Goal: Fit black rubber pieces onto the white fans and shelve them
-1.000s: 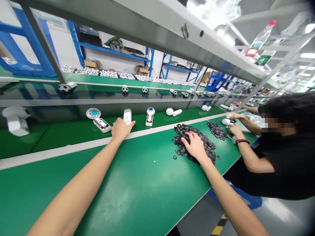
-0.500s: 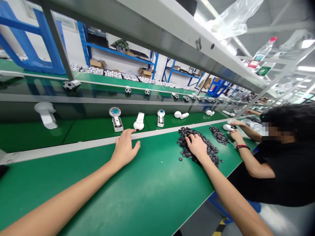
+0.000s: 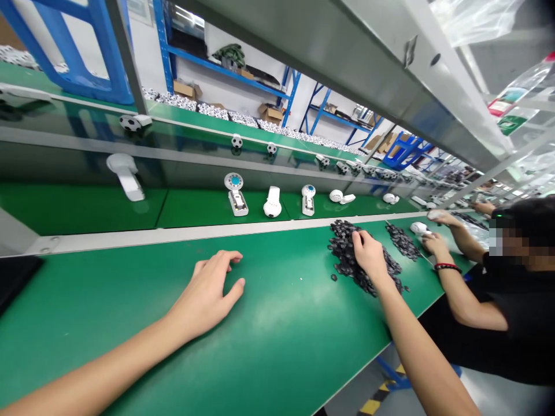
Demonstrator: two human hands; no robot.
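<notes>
My left hand [image 3: 211,293] is over the green bench [image 3: 255,358] with its fingers loosely bent, thumb apart, and nothing in it. At the heap of small flat black pieces [image 3: 347,260], my right hand [image 3: 370,254] has its fingers curled together; whatever they pinch is hidden. Beyond the bench's pale rail, a white handheld device [image 3: 273,202] lies on the conveyor belt [image 3: 191,211]. Similar devices with open battery-like compartments lie to its left [image 3: 236,195] and right [image 3: 308,200].
A co-worker [image 3: 515,289] at the right handles a white device [image 3: 420,228] beside a smaller black heap [image 3: 403,241]. A metal beam [image 3: 347,75] crosses overhead. Football-patterned parts [image 3: 236,142] line the ledge behind the belt. A dark flat object [image 3: 17,277] lies at the left.
My left hand has drawn back from beside the white device toward me. The fingers of my right hand have curled together at the black heap. The whole view has shifted left.
</notes>
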